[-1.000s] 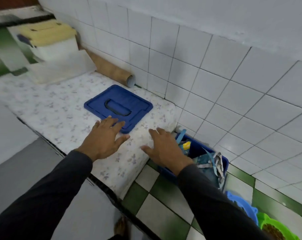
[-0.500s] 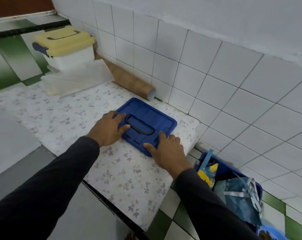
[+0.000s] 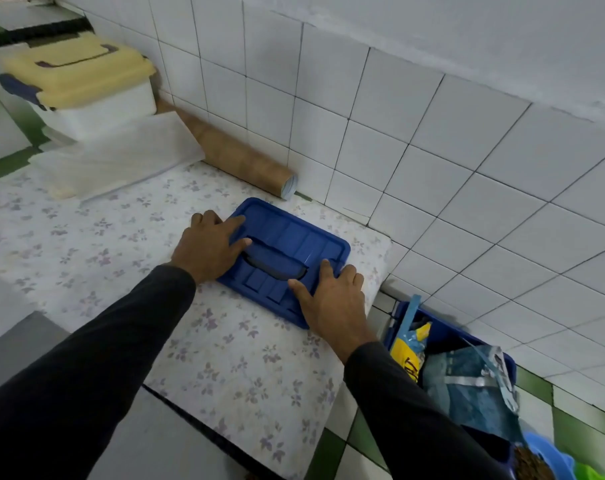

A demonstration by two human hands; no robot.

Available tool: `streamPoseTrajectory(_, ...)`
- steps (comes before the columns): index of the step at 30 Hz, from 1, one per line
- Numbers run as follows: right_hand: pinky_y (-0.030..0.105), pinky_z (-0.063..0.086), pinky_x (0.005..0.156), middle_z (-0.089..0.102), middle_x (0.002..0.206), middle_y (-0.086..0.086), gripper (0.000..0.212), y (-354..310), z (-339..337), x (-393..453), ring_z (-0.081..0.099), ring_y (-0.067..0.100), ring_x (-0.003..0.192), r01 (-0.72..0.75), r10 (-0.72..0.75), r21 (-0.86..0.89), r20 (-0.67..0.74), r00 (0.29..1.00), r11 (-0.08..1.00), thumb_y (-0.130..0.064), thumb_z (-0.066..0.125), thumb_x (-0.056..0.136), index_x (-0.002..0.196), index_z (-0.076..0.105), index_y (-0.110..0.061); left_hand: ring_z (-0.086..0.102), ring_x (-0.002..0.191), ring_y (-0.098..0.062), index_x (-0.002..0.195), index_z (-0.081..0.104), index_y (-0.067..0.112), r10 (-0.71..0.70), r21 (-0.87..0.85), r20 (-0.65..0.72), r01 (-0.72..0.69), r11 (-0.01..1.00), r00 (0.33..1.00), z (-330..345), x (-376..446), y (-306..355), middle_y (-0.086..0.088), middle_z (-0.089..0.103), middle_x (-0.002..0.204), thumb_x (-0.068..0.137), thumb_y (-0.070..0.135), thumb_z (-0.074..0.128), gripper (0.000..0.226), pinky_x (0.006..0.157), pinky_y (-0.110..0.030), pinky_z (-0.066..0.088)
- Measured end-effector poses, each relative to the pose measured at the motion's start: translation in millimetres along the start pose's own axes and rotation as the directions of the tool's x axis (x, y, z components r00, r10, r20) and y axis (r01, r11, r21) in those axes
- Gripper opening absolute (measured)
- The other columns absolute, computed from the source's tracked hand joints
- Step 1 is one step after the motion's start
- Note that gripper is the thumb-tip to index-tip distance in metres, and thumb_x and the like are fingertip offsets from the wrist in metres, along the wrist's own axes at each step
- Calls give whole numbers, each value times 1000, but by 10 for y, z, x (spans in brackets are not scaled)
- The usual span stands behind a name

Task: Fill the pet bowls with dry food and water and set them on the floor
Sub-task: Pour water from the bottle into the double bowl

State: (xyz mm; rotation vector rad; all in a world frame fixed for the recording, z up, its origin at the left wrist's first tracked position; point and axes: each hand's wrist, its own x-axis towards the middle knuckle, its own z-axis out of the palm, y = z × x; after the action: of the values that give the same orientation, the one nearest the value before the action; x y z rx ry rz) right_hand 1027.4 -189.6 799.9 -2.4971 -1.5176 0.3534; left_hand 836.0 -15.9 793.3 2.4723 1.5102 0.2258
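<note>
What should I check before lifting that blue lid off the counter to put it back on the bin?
1. Left hand on the blue lid: ok, fingers flat on its left end.
2. Right hand on the lid: ok, resting on its near right corner.
3. Firm grip on an edge: not ok, neither hand curls round it.
4. Blue bin uncovered: ok.
5. Food bags below the rim: not ok, they stick up.
6. Bowl holds dry food: ok, brown kibble visible.
</note>
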Motion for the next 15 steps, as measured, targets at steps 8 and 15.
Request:
streamPoseTrajectory(8, 38, 53, 97, 29, 137, 16, 67, 529, -150, -172, 55, 33, 110, -80, 108, 241, -106, 988, 967, -62, 45, 99, 152, 36, -22, 42, 121, -35, 153, 46, 28, -3, -95, -51, -2, 995, 999, 152, -208, 634, -19, 50, 125, 98, 61, 51, 64, 93, -47, 49)
streamPoseTrajectory(15, 36, 55, 87, 27, 139, 15, 55, 1277, -360, -578, 62, 30, 91, -172, 227, 311, -149, 963, 935, -48, 52, 102, 150, 41, -22, 44, 116, -33, 149, 52, 24, 105, -163, -74, -116, 980, 992, 423, -471, 1466, -16, 49, 118, 96, 56, 59, 62, 87, -48, 54)
